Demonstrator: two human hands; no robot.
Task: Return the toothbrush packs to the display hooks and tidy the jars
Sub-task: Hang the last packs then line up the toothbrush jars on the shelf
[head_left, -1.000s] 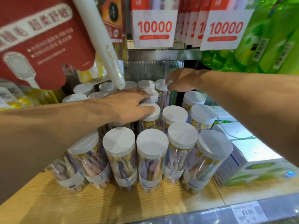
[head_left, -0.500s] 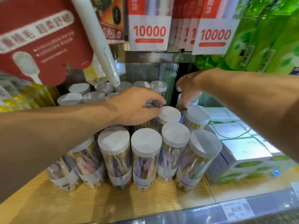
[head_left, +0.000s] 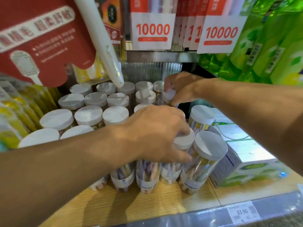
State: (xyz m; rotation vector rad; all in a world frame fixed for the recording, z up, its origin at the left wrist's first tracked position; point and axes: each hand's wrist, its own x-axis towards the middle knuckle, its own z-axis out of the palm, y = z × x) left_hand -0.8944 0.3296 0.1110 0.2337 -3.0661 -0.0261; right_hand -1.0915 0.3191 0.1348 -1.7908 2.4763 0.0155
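Jars (head_left: 89, 115): standing packed in rows on the wooden shelf (head_left: 147, 205), white lids up.
Left hand (head_left: 157, 135): curling its fingers over a front jar's lid (head_left: 185, 141), gripping it.
Right hand (head_left: 182, 87): pinching a back jar's lid (head_left: 168, 95).
Packs (head_left: 153, 28): hanging above.

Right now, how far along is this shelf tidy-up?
Done, it seems: packs hang on hooks above, and the left jars stand in neat rows. In hand: the left hand grips a front jar; the right hand holds a back jar. Left: the right-side jars sit uneven.
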